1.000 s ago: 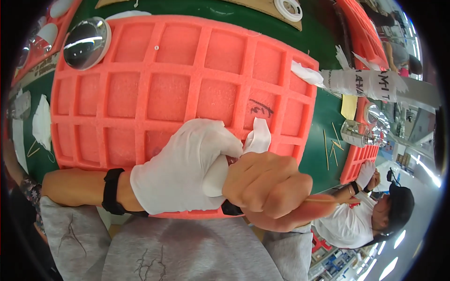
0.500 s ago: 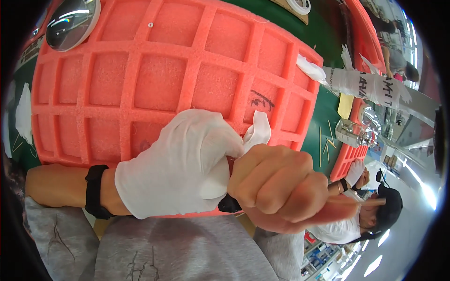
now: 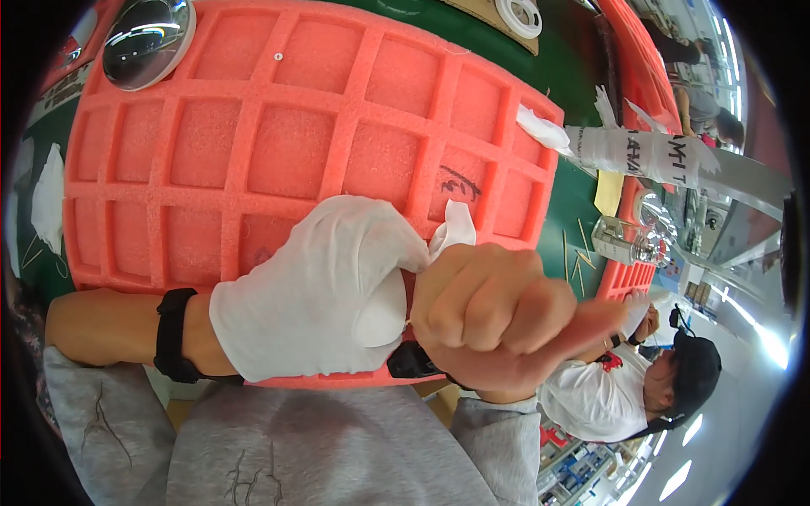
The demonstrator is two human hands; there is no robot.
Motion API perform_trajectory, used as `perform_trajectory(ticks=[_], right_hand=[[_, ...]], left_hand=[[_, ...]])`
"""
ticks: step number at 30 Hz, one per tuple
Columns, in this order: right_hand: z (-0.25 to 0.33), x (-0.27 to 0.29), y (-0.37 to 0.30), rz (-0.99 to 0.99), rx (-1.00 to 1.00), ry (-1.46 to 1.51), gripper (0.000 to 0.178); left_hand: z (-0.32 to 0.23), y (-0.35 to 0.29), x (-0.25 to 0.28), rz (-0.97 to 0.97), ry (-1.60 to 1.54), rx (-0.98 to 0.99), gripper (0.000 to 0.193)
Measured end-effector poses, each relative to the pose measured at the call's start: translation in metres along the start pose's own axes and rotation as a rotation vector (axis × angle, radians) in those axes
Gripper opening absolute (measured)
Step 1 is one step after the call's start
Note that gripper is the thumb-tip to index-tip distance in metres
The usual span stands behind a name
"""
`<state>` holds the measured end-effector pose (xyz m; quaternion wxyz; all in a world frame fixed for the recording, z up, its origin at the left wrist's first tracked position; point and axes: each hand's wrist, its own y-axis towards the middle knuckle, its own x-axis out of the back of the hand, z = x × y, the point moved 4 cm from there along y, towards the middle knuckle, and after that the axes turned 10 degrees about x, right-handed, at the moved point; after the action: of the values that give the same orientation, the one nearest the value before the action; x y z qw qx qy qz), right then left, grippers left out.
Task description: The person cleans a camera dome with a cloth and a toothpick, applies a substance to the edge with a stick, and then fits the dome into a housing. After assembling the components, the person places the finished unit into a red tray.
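In a white glove, my left hand (image 3: pixel 325 287) is closed over the near edge of a pink foam tray (image 3: pixel 342 101). A smooth white rounded piece (image 3: pixel 384 316) shows under its fingers; whether it is glove or a held thing I cannot tell. My bare right hand (image 3: pixel 498 308) presses against it, curled in a fist. A thin wooden stick jutted from this fist in the earlier view; now only a blur shows by the extended finger. A white cloth strip (image 3: pixel 456 228) stands up behind both hands. What lies between the hands is hidden.
A large glossy round lens (image 3: pixel 148 42) rests on the tray's far left corner. Right of the tray are a wrapped metal arm (image 3: pixel 637 152), thin wooden sticks (image 3: pixel 580 249) and a glass jar (image 3: pixel 620 240). Another person (image 3: pixel 607 388) in a cap works at the right.
My right hand has tilted upward and its extended finger now points up to the right. The left hand keeps its grip. The view has shifted slightly.
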<state>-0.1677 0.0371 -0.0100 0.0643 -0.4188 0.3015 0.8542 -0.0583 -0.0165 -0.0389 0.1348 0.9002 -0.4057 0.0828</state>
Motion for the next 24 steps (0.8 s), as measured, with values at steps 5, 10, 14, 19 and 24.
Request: perform_trajectory(ticks=[5,10,14,19,24], right_hand=[[0.001,-0.013,-0.003,0.217,0.168,-0.238,0.064],[0.006,0.004,0.001,0.034,-0.011,-0.017,0.064],[0.002,0.007,0.004,-0.031,-0.093,0.058,0.064],[0.001,-0.003,-0.001,0.051,-0.014,-0.168,0.065],[0.005,-0.010,-0.001,0.072,0.029,-0.263,0.066]], left_hand=[[0.000,0.000,0.004,0.075,0.057,0.001,0.035],[0.001,-0.004,-0.002,0.231,0.196,0.018,0.053],[0.000,-0.006,0.000,0.155,0.182,0.011,0.047],[0.006,-0.006,0.002,0.141,0.033,0.095,0.047],[-0.006,0.005,0.002,0.118,0.072,0.026,0.026]])
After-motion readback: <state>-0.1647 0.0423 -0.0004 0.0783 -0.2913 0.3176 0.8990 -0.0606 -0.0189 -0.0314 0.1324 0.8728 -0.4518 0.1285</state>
